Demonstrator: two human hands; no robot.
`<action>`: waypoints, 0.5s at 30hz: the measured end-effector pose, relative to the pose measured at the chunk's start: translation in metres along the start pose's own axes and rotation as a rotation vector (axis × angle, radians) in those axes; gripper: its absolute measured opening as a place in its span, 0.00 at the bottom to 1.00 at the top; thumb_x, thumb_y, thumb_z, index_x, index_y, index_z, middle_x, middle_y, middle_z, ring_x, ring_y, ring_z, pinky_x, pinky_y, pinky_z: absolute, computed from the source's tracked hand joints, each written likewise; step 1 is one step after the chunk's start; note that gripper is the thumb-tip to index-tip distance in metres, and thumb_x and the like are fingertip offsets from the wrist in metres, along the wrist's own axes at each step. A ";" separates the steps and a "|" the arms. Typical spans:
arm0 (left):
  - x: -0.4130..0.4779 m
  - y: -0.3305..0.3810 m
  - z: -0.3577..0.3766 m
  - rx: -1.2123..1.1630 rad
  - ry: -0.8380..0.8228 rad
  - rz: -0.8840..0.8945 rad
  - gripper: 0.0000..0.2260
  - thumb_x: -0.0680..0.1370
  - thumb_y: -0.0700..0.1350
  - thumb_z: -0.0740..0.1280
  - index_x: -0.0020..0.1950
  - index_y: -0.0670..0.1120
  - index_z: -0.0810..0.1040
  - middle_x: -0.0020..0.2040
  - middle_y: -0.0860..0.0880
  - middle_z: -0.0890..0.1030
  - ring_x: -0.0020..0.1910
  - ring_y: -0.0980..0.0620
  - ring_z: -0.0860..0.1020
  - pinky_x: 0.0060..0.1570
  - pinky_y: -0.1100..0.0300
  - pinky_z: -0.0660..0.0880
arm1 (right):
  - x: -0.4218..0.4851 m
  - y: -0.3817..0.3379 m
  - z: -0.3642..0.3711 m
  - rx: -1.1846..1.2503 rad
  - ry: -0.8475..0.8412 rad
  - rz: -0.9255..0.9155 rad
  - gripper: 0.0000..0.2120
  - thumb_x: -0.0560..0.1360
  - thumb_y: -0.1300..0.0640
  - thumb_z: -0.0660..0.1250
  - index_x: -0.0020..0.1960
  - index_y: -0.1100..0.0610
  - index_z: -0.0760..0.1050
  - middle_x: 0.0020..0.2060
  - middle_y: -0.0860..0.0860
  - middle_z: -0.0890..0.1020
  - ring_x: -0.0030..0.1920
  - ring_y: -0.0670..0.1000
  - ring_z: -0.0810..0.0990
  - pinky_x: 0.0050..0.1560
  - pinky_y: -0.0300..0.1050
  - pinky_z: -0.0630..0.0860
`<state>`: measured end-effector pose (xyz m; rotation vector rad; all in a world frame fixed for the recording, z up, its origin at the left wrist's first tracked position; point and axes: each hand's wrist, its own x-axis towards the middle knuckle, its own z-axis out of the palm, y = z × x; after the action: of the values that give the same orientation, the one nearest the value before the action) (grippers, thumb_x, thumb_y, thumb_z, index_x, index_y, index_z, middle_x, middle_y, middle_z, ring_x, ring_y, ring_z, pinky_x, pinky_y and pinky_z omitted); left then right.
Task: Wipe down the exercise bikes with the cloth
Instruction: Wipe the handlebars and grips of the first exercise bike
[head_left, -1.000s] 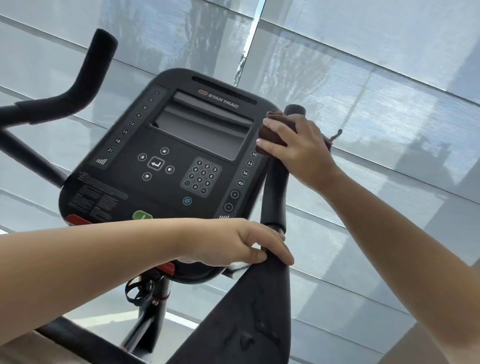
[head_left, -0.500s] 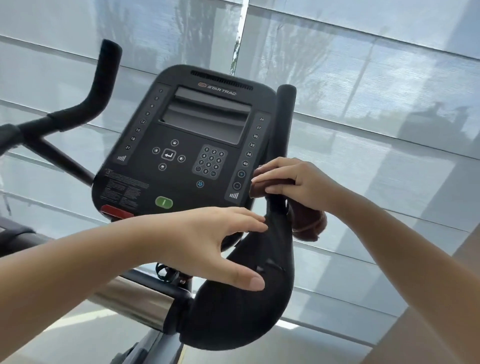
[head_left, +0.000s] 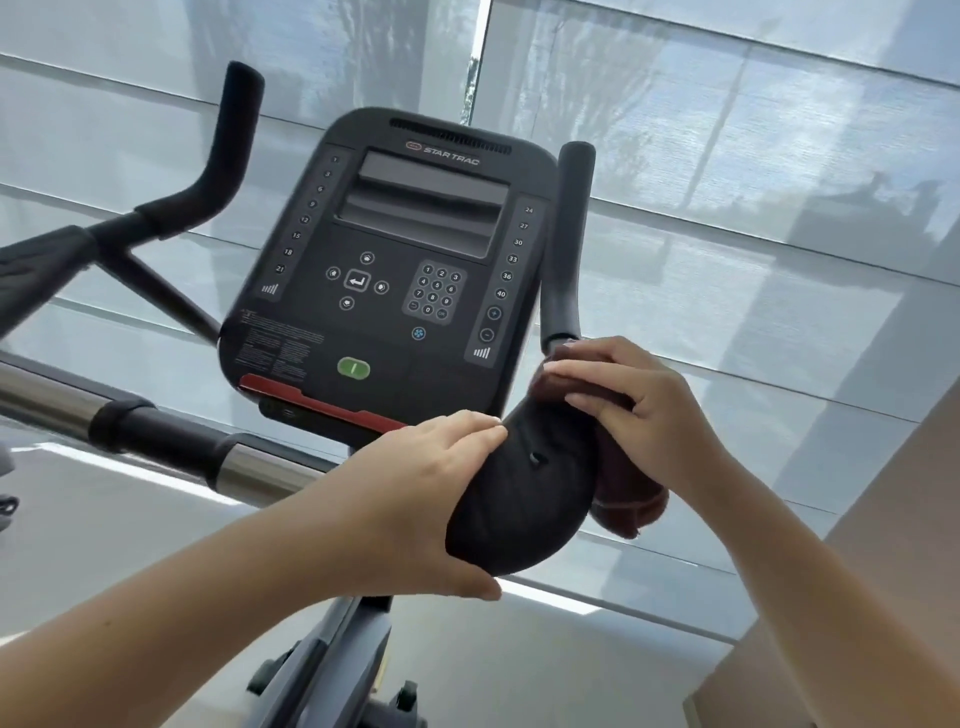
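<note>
- The right hand lies clenched over a reddish-brown cloth of soft, nappy fabric. Its fingers curve across the folded cloth and press it onto the bend of the handlebar.
- The cloth sits wrapped round that bend, just where the narrow tube widens. A rounded, bunched end of it hangs below the hand on the far side of the bar.
- The left hand grips the black arm pad, a broad, curved, matte cushion with a fine grain and a small slot near its middle. Fingers rest on the upper edge and the thumb hooks under the lower rim.
- Above the cloth rises the right handle, a dark cylindrical tube with a rounded tip and a dull rubbery skin.
- Beside it stands the black plastic console, a tilted slab with rounded corners. It carries the lettering STAR TRAC, a grey rectangular screen, a round-keyed number pad, a green oval button and a red strip along the lower edge.
- To the left a second black handle bends upward from a dark strut.
- Lower left, a polished chrome bar with black collars runs across.
- The grey frame of the exercise bike drops away beneath the hands.
- Behind everything hang pale, translucent woven roller blinds.
</note>
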<state>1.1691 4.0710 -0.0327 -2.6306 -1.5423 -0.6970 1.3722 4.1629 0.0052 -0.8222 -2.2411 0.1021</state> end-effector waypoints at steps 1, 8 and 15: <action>-0.002 -0.001 0.002 -0.028 0.018 -0.002 0.45 0.62 0.64 0.70 0.72 0.51 0.56 0.70 0.60 0.59 0.64 0.62 0.59 0.61 0.70 0.56 | -0.013 -0.004 0.005 -0.026 0.053 -0.023 0.14 0.72 0.63 0.68 0.55 0.51 0.79 0.55 0.46 0.77 0.58 0.51 0.74 0.63 0.41 0.67; -0.002 -0.004 0.007 -0.333 0.064 -0.121 0.38 0.59 0.58 0.76 0.66 0.53 0.67 0.58 0.66 0.66 0.56 0.66 0.69 0.50 0.71 0.72 | 0.020 -0.014 0.015 -0.021 0.094 0.038 0.12 0.72 0.60 0.69 0.55 0.52 0.80 0.53 0.47 0.80 0.56 0.49 0.75 0.58 0.29 0.64; -0.004 -0.001 0.008 -0.333 0.085 -0.173 0.38 0.59 0.59 0.76 0.66 0.54 0.67 0.58 0.67 0.68 0.55 0.66 0.69 0.49 0.69 0.73 | -0.016 -0.010 0.022 -0.080 0.126 0.058 0.15 0.73 0.56 0.67 0.58 0.46 0.77 0.59 0.45 0.75 0.57 0.53 0.71 0.59 0.31 0.60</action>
<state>1.1697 4.0703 -0.0411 -2.6600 -1.7826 -1.1551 1.3605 4.1489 -0.0173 -0.9109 -2.1150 -0.0120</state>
